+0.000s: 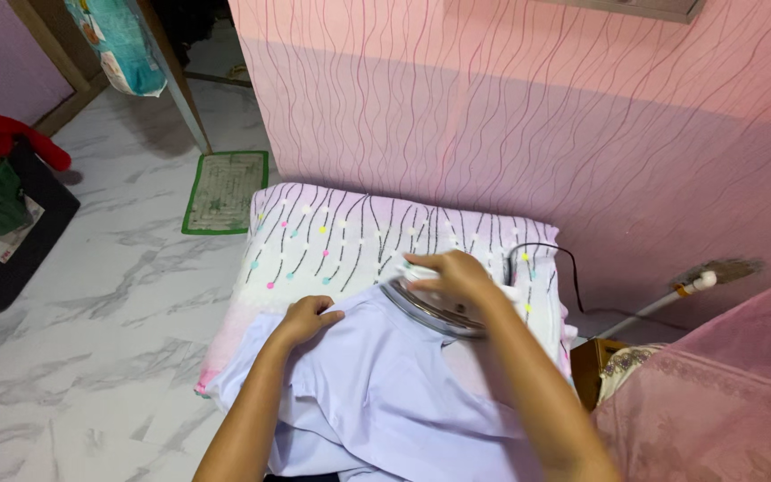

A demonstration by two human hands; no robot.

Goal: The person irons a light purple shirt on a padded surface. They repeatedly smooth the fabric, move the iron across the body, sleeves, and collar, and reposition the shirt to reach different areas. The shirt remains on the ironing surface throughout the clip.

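Lavender garment [377, 393] is spread nearest, over a patterned padded board [314, 236] on the marble floor [109, 295]. Pink fabric [725, 384] is bunched at right. Left hand [308, 319] is pressed on the garment, fingers curled together. Right hand [459, 274] is clamped on the iron [430, 308] (cord [564, 268] trails behind). Green mat [225, 190] and pink wall [528, 116] are seen beyond.

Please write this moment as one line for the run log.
right hand: grip on iron | left hand: pressing lilac garment | surface: patterned padded board
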